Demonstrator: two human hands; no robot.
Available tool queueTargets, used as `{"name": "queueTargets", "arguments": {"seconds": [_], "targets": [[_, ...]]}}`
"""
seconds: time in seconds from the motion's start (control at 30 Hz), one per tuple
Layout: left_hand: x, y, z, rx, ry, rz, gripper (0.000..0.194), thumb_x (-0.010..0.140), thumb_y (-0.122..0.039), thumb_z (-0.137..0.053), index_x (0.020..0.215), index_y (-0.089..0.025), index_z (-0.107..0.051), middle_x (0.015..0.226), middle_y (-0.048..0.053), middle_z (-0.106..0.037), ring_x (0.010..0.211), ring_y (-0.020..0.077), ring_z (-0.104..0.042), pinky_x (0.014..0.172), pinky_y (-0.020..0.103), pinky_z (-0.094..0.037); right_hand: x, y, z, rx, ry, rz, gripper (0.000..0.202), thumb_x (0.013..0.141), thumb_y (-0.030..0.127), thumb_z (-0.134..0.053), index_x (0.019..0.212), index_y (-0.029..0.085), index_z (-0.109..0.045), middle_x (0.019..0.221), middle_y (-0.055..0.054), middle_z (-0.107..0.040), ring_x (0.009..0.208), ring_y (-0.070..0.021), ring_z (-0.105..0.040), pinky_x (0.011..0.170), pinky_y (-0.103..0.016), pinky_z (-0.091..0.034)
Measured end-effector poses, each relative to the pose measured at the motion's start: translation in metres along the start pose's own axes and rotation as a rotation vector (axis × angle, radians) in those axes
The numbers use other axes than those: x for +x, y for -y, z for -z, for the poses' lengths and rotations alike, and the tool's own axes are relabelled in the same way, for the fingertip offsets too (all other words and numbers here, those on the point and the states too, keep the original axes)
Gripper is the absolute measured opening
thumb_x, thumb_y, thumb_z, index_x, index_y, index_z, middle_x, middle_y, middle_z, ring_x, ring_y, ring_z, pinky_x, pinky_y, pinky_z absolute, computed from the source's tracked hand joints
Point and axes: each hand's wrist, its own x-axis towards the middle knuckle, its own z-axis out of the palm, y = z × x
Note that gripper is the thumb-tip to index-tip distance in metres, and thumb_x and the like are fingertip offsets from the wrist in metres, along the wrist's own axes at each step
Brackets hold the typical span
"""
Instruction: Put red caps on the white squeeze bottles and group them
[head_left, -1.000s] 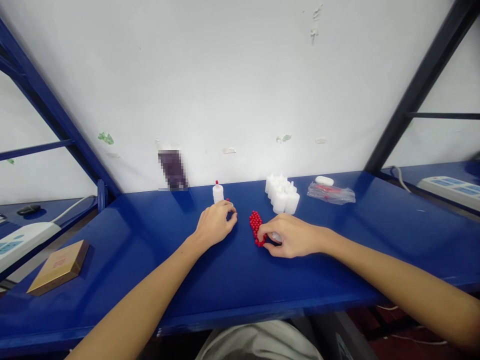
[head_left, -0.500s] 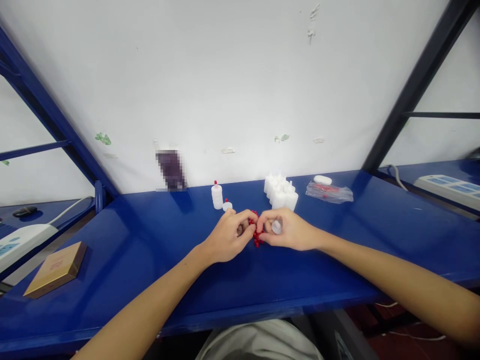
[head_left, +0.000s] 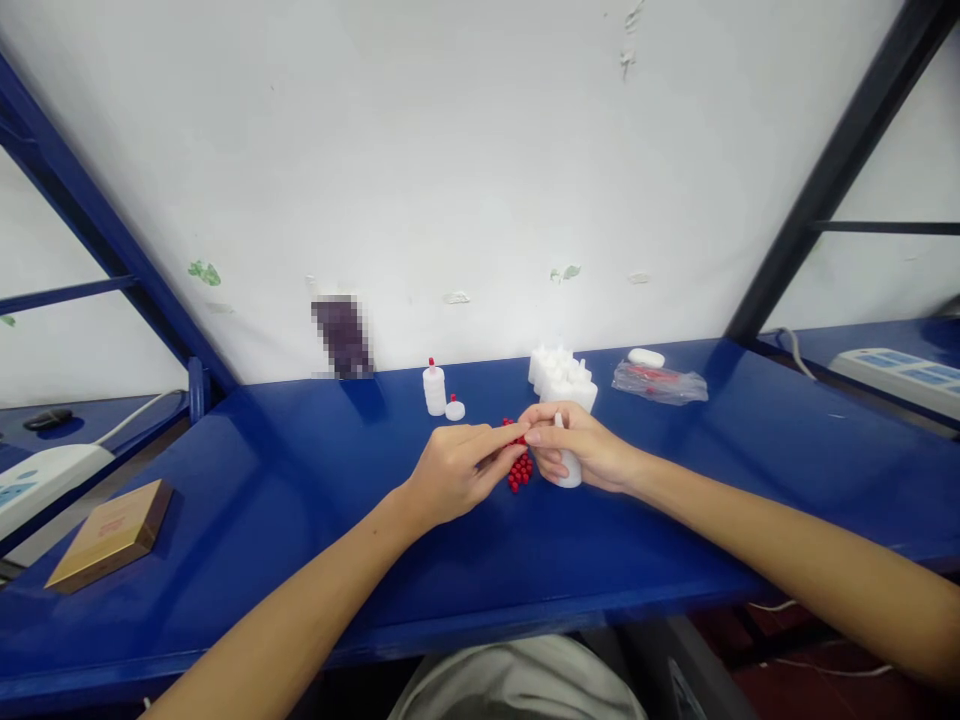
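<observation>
My left hand (head_left: 459,468) is closed in a pinch, its fingertips meeting those of my right hand over a pile of small red caps (head_left: 520,473). A bit of red shows between the touching fingertips, apparently one cap. In my right hand (head_left: 596,447) a small white dropper bottle (head_left: 571,472) with a narrow nozzle is held tilted, its base toward me. Part of the pile is hidden under the fingers.
Behind my hands stand a white bottle with a red tip (head_left: 434,390), a low white piece with a red tip (head_left: 455,409) and a cluster of white bottles (head_left: 562,380). A clear plastic bag (head_left: 660,384) lies right; a gold box (head_left: 112,535) lies left.
The bottle in my right hand has swung from pointing along the view to showing its side, base lower. My fingertips have come together, and more of the red pile shows.
</observation>
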Motion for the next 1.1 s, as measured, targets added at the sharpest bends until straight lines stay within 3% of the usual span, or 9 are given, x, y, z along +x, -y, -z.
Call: {"name": "queueTargets", "arguments": {"seconds": [0.1,0.23,0.4,0.5,0.57,0.83,1.1], "targets": [[0.002,0.000,0.000,-0.010,-0.016,0.031,0.016,0.095,-0.023,-0.056,0.105,-0.017,-0.067,0.079,0.003,-0.070,0.065,0.0110,-0.061,0.063,0.023,-0.047,0.002,-0.003,0.000,-0.135,-0.101,0.080,0.033,0.088,0.044,-0.060,0.069,0.016,-0.059,0.045,0.005,-0.048,0.038,-0.0090,-0.043,0.044,-0.024,-0.037],[0.004,-0.002,0.000,0.027,-0.017,0.106,0.011,0.090,-0.029,-0.065,0.089,-0.019,-0.069,0.076,0.002,-0.070,0.073,0.0145,-0.063,0.078,0.032,-0.047,0.000,-0.003,0.001,-0.533,-0.192,0.170,0.054,0.096,0.048,-0.033,0.058,0.018,-0.054,0.046,0.000,-0.049,0.045,-0.0118,-0.046,0.053,-0.026,-0.038],[0.002,-0.001,-0.003,-0.044,0.019,0.127,0.007,0.089,-0.025,-0.067,0.090,-0.018,-0.069,0.081,0.001,-0.074,0.072,0.0137,-0.065,0.075,0.030,-0.048,-0.010,0.001,-0.001,-1.024,-0.062,0.339,0.032,0.088,0.039,-0.046,0.064,0.018,-0.050,0.057,0.000,-0.052,0.053,-0.0126,-0.045,0.055,-0.026,-0.032],[0.001,-0.002,-0.004,-0.088,0.009,0.136,0.007,0.088,-0.023,-0.068,0.094,-0.018,-0.069,0.087,0.002,-0.076,0.074,0.0133,-0.068,0.072,0.026,-0.052,-0.014,0.003,-0.005,-1.092,-0.020,0.340,0.011,0.078,0.029,-0.051,0.075,0.019,-0.049,0.063,0.001,-0.055,0.055,-0.0134,-0.046,0.056,-0.026,-0.032],[0.000,-0.003,-0.003,-0.120,-0.001,0.154,0.007,0.088,-0.020,-0.067,0.095,-0.018,-0.068,0.089,0.003,-0.076,0.074,0.0119,-0.068,0.069,0.023,-0.053,-0.014,0.005,-0.007,-1.126,-0.033,0.324,0.008,0.077,0.027,-0.051,0.079,0.020,-0.047,0.066,0.001,-0.056,0.056,-0.0139,-0.046,0.057,-0.026,-0.033],[-0.003,-0.007,-0.006,-0.160,0.052,0.216,0.013,0.084,-0.012,-0.063,0.095,-0.018,-0.068,0.079,0.000,-0.073,0.060,0.0086,-0.063,0.058,0.018,-0.051,-0.012,0.003,-0.010,-1.251,-0.044,0.227,0.026,0.091,0.043,-0.050,0.103,0.020,-0.051,0.069,0.000,-0.062,0.056,-0.0167,-0.054,0.057,-0.026,-0.033],[-0.001,-0.013,-0.007,-0.227,0.059,0.167,0.015,0.080,-0.004,-0.058,0.083,-0.015,-0.067,0.074,-0.001,-0.070,0.061,0.0083,-0.059,0.060,0.018,-0.047,-0.011,0.000,-0.009,-1.319,0.022,0.201,0.030,0.093,0.048,-0.050,0.105,0.020,-0.051,0.064,0.003,-0.058,0.055,-0.0162,-0.054,0.057,-0.026,-0.032]]}}
